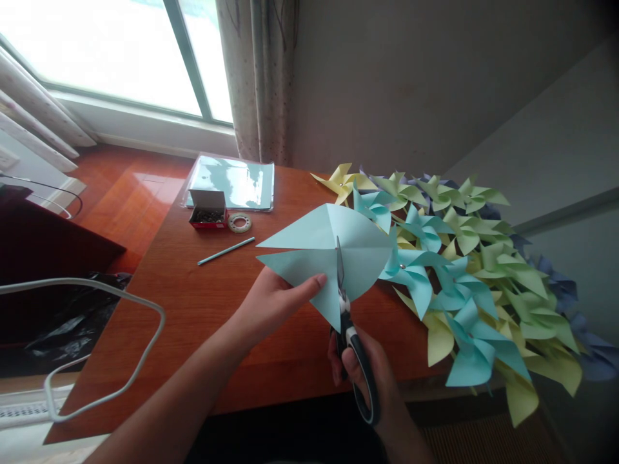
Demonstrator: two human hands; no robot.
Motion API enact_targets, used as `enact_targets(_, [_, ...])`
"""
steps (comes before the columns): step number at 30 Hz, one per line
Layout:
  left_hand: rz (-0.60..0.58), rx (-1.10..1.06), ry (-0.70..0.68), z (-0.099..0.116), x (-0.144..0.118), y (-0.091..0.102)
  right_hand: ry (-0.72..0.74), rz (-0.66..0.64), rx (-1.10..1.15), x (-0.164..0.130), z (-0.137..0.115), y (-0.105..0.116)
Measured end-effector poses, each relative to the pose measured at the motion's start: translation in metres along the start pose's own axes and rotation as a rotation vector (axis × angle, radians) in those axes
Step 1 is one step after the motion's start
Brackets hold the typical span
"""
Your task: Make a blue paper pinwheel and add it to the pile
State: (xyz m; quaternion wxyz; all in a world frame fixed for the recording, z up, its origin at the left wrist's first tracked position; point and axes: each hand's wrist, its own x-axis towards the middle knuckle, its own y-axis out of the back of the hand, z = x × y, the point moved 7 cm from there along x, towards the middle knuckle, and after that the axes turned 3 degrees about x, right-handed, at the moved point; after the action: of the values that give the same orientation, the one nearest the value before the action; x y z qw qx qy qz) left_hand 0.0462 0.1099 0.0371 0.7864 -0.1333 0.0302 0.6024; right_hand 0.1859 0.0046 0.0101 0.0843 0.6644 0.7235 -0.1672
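Observation:
A light blue sheet of paper (360,238), slit inward from its left edge and from its near edge, is held up over the table. My left hand (283,296) pinches it from the left, thumb on top and the other fingers hidden beneath. In my right hand (370,367) are black-and-grey scissors (345,316), my fingers through the handles. Their blades lie along the near slit, the tip close to the middle of the paper. The blades look nearly closed.
Several blue, green, yellow and purple paper pinwheels (469,283) crowd the right side of the wooden table (193,341). Farther back lie a thin blue stick (226,251), a roll of tape (240,223), a small open red box (209,216) and a glossy packet (236,183). A white cable (157,335) loops at left.

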Motion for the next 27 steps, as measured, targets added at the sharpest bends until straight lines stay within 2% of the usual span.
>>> enact_targets(7, [-0.029,-0.014,0.008,-0.0023,0.0002,-0.0008,-0.006,0.004,-0.017,0.002,0.002,0.0008])
enact_targets(16, [-0.011,-0.071,0.015,-0.0013,0.0002,-0.0018,-0.005,0.032,-0.038,0.0034,0.0027,0.0014])
enact_targets(21, [-0.027,-0.069,-0.001,-0.0013,0.0013,-0.0012,0.01,0.008,-0.042,0.002,0.0018,0.0011])
enact_targets(27, [0.032,-0.092,-0.015,0.0003,0.0015,0.0035,0.062,-0.064,-0.101,-0.0005,-0.0019,-0.0017])
